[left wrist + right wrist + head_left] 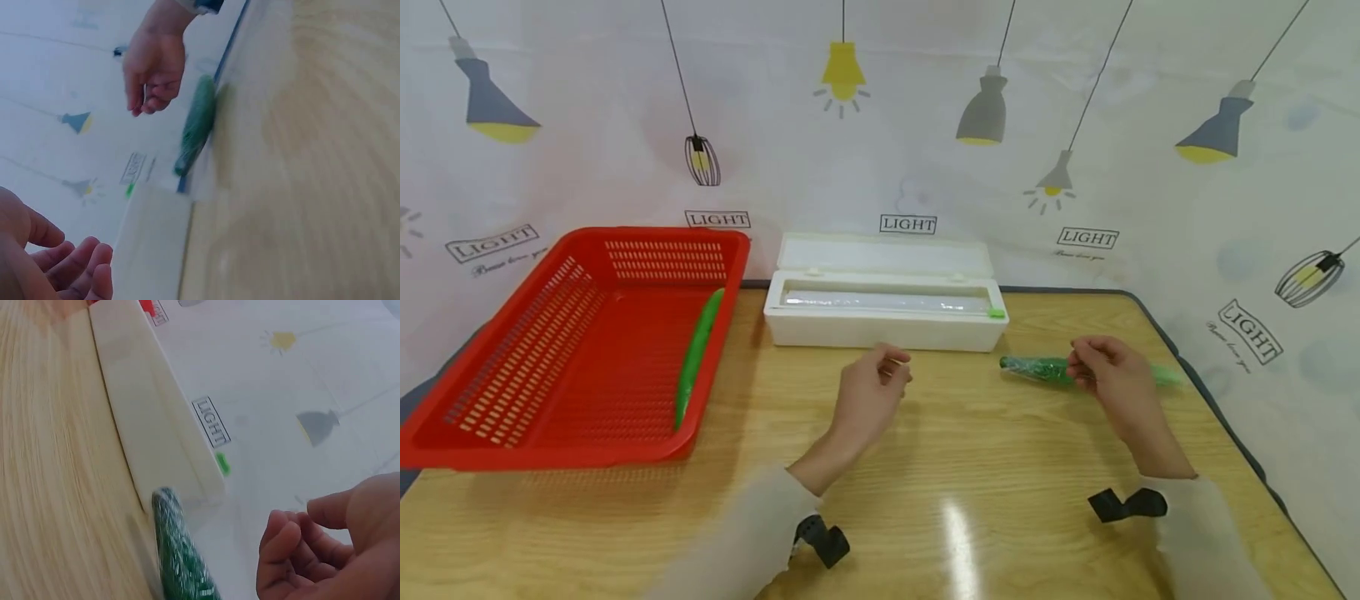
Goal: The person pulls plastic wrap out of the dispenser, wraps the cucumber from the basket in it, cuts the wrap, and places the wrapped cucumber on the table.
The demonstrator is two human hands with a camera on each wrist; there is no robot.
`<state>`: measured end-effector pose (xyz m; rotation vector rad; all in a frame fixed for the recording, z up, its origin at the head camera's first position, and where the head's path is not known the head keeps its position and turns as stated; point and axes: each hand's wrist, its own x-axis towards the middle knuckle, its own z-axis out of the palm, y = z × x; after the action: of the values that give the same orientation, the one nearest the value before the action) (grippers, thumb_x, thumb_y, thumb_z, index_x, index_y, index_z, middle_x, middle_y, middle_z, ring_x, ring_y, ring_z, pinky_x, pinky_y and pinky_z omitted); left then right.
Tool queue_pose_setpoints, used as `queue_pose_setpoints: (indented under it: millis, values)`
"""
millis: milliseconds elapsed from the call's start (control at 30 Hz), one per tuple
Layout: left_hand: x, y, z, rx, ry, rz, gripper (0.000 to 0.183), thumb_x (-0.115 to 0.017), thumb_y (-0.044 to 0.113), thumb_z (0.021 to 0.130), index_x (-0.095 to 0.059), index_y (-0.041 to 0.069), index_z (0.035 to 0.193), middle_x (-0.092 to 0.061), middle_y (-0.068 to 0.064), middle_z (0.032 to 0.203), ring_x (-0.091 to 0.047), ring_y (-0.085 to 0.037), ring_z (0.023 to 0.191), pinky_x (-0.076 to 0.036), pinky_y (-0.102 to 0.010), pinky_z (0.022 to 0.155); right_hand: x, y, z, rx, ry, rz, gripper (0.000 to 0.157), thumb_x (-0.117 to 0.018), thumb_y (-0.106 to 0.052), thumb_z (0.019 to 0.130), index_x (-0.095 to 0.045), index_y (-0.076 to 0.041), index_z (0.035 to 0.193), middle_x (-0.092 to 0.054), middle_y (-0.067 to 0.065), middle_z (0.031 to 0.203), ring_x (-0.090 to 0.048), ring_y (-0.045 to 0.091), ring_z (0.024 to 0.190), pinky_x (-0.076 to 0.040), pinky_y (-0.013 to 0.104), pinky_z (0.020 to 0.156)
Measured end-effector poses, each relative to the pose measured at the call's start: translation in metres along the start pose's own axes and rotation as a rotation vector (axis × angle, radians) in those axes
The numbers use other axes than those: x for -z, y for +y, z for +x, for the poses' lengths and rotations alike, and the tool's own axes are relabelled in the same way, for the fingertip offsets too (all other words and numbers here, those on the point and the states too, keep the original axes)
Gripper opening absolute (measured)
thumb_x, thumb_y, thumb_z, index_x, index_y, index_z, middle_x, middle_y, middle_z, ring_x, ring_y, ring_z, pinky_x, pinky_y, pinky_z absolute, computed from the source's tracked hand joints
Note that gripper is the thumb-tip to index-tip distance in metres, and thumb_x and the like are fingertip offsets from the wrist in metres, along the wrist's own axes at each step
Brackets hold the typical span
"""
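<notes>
A green cucumber (1037, 369) wrapped in clear film lies on the right of the table. My right hand (1116, 383) hovers over its middle and hides part of it; in the right wrist view the loosely curled fingers (281, 547) hold nothing and stand apart from the cucumber (178, 550). My left hand (868, 392) hangs over the table just in front of the white cling film box (887, 332), its relaxed fingers holding nothing. Inside the box, whose lid is raised, lies a film roll (880, 302). A green slider (996, 313) sits at the box's right end.
At the left stands a red plastic basket (580, 454) with a long green vegetable (698, 354) along its right wall. A white cloth printed with lamps (838, 175) closes off the back and sides of the wooden table (880, 517).
</notes>
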<state>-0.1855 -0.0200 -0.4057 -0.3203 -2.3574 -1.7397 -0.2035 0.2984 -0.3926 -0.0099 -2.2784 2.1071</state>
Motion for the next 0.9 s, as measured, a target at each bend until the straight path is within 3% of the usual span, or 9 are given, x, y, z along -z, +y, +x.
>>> queue_pose_setpoints:
  millis: [200, 300, 400, 500, 667, 767, 900]
  values:
    - [0.043, -0.008, 0.025, -0.075, 0.269, 0.084, 0.010, -0.062, 0.000, 0.089, -0.066, -0.001, 0.098, -0.067, -0.011, 0.080, -0.061, -0.021, 0.069, -0.048, -0.028, 0.061, -0.028, -0.007, 0.012, 0.190, 0.053, -0.482, 0.034, -0.057, -0.034, 0.096, -0.061, -0.005, 0.114, -0.063, 0.001, 0.094, -0.058, 0.017, 0.083, -0.048, 0.023, 0.066]
    - [0.058, -0.019, 0.036, -0.076, 0.373, 0.118, 0.012, -0.064, 0.000, 0.088, -0.066, -0.001, 0.100, -0.066, -0.012, 0.081, -0.060, -0.023, 0.070, -0.046, -0.028, 0.062, -0.041, -0.010, 0.020, 0.285, 0.061, -0.585, 0.036, -0.057, -0.035, 0.096, -0.062, -0.005, 0.115, -0.063, 0.006, 0.099, -0.056, 0.016, 0.088, -0.045, 0.023, 0.069]
    - [0.067, -0.031, 0.044, -0.071, 0.428, 0.167, 0.014, -0.066, 0.001, 0.087, -0.067, 0.000, 0.101, -0.066, -0.012, 0.084, -0.058, -0.023, 0.071, -0.044, -0.028, 0.061, -0.051, -0.012, 0.030, 0.323, 0.039, -0.611, 0.037, -0.058, -0.035, 0.096, -0.061, -0.005, 0.116, -0.063, 0.008, 0.102, -0.055, 0.016, 0.093, -0.044, 0.023, 0.072]
    - [0.077, -0.037, 0.053, -0.050, 0.435, 0.191, 0.015, -0.066, 0.003, 0.088, -0.067, 0.000, 0.102, -0.066, -0.013, 0.089, -0.057, -0.025, 0.074, -0.044, -0.029, 0.063, -0.056, -0.010, 0.039, 0.359, -0.001, -0.631, 0.035, -0.060, -0.032, 0.095, -0.062, -0.004, 0.117, -0.062, 0.008, 0.101, -0.054, 0.018, 0.089, -0.044, 0.024, 0.070]
    - [0.093, -0.044, 0.067, 0.017, 0.404, 0.273, 0.020, -0.065, 0.011, 0.091, -0.067, 0.004, 0.109, -0.063, -0.010, 0.100, -0.053, -0.025, 0.080, -0.044, -0.031, 0.065, -0.055, -0.011, 0.055, 0.457, -0.035, -0.701, 0.031, -0.062, -0.024, 0.095, -0.065, -0.004, 0.118, -0.058, 0.012, 0.100, -0.045, 0.022, 0.080, -0.038, 0.035, 0.066]
    - [0.099, -0.047, 0.074, -0.007, 0.353, 0.386, 0.022, -0.068, 0.013, 0.090, -0.068, 0.004, 0.110, -0.063, -0.012, 0.103, -0.053, -0.028, 0.085, -0.044, -0.036, 0.073, -0.056, -0.013, 0.065, 0.488, -0.057, -0.731, 0.029, -0.063, -0.022, 0.094, -0.066, -0.003, 0.116, -0.057, 0.016, 0.102, -0.044, 0.025, 0.083, -0.036, 0.039, 0.069]
    - [0.102, -0.048, 0.083, -0.063, 0.248, 0.548, 0.028, -0.070, 0.013, 0.088, -0.069, 0.002, 0.113, -0.062, -0.016, 0.111, -0.051, -0.035, 0.103, -0.036, -0.044, 0.094, -0.060, -0.013, 0.077, 0.471, -0.112, -0.771, 0.029, -0.065, -0.020, 0.093, -0.067, -0.001, 0.114, -0.054, 0.021, 0.108, -0.047, 0.033, 0.096, -0.037, 0.045, 0.080]
